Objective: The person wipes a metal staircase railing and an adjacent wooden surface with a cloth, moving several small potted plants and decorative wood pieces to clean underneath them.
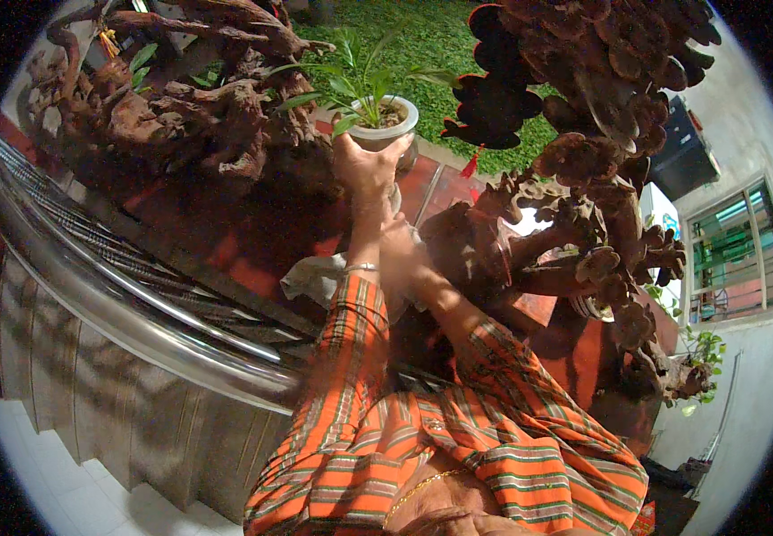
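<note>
My left hand [368, 164] grips a small pot [381, 137] with a pale rim, thumb and fingers spread around its near side. Long green leaves of a potted plant [366, 84] rise from the soil in it. Below the pot, my right hand [403, 241] is closed on a pale cloth [313, 278]. Part of this cloth shows beside the fingers, and more hangs behind my left wrist. My forearms partly hide the cloth, and the right fingertips are not clear to see.
Gnarled driftwood [225, 120] stands at upper left. A branching wood piece with bracket-like discs [581, 154] rises on the right, a red tassel [471, 164] near it. A curved metal handrail [158, 328] runs along the left. Green turf [420, 40] lies beyond; a barred window [735, 248] is at right.
</note>
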Demonstrator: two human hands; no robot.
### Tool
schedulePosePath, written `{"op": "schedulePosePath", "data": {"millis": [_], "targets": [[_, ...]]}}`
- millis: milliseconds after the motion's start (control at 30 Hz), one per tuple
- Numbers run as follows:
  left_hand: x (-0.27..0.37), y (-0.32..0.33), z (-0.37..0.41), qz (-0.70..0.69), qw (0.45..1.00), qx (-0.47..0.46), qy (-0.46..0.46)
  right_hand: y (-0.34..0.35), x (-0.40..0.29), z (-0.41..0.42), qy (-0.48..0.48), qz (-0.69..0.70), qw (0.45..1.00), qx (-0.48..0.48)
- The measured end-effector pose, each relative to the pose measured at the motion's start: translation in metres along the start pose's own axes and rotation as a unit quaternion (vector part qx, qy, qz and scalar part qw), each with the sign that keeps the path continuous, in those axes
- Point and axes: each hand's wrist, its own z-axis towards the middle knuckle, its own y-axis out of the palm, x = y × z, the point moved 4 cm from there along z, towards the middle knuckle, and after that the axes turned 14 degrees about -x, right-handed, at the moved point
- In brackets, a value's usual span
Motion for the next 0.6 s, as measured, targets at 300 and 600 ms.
{"op": "schedulePosePath", "data": {"millis": [300,600], "targets": [[-0.016,0.017,-0.002,-0.026,0.995,-0.076,-0.051,0.085,0.017,-0.006,0.027,-0.195,0.979,0.050],[0.009,0.005,-0.018,0.081,0.995,-0.010,0.058,0.135,0.033,-0.026,0.012,-0.345,0.897,0.276]]}}
